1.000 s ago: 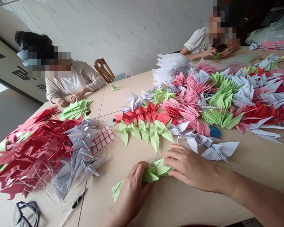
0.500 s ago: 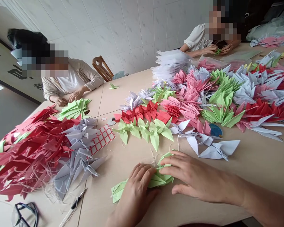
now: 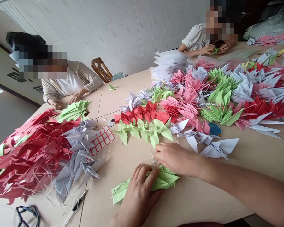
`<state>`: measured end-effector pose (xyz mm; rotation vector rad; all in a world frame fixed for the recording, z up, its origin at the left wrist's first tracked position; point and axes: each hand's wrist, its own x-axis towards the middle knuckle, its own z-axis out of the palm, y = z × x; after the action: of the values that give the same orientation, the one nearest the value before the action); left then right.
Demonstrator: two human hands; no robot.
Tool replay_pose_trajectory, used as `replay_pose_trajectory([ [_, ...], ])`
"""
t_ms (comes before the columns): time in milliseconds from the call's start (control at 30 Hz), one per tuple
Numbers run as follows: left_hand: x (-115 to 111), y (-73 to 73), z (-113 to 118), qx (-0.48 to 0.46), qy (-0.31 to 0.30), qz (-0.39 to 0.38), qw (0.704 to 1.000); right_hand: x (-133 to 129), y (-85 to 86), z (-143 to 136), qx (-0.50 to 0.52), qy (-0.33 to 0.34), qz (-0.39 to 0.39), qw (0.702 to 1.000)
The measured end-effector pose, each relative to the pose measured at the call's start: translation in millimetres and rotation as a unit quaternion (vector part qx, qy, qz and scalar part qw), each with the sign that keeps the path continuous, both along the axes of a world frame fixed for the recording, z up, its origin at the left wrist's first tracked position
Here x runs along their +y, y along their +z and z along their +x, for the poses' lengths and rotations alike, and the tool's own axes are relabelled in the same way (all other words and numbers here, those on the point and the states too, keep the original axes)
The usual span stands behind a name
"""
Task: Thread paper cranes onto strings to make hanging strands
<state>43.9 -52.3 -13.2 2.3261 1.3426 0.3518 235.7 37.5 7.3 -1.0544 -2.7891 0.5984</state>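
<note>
Green folded paper (image 3: 164,181), several pointed pieces lying end to end, rests flat on the near part of a pale counter (image 3: 191,201), directly under the wearer's hands. The left hand (image 3: 140,192) spans the strip, fingers over its far side and thumb along its near edge, holding it down. The right hand (image 3: 174,157) is curled above the strip's far edge, fingertips at a thin pale string (image 3: 154,161); whether they pinch it cannot be told. The paper looks very light, crisp along its creases and easily crushed, so a gentle hold on the thicker folded middles, away from the thin points, would suit it best. Just beyond sits a row of pale green paper flowers (image 3: 143,129), with white paper flowers (image 3: 217,148) to its right. A heap of red folded paper (image 3: 38,151) spreads on the left, near a slim black-handled tool (image 3: 79,200) and dark-framed glasses (image 3: 26,216). Across the counter, two people sit with their own green paper.
</note>
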Motion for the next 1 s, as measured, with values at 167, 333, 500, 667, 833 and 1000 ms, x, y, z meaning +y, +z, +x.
replay_pose_trajectory([
  [167, -0.7, -2.7, -1.7, -0.011, 0.001, -0.012, 1.000, -0.8, -3.9, -16.2, -0.001, -0.021, -0.020, 1.000],
  [333, 0.2, -1.2, -1.2, -0.022, -0.003, -0.010, 1.000, 0.0, 7.8, -0.8, 0.087, -0.080, -0.081, 0.990],
  [500, 1.6, 1.2, -2.4, -0.025, 0.008, -0.013, 1.000, 0.7, 21.4, 18.4, 0.189, -0.089, -0.223, 0.952],
  [667, 1.7, 0.5, -4.2, -0.028, 0.003, -0.014, 0.999, -3.3, 27.1, 32.1, 0.362, -0.164, -0.385, 0.833],
  [833, 3.4, 1.8, -3.4, -0.040, 0.000, -0.008, 0.999, -12.6, 34.6, 58.7, 0.432, -0.209, -0.415, 0.773],
  [1000, 6.0, 2.3, -5.4, -0.055, -0.011, -0.012, 0.998, -27.0, 47.5, 92.9, 0.433, -0.259, -0.352, 0.789],
])
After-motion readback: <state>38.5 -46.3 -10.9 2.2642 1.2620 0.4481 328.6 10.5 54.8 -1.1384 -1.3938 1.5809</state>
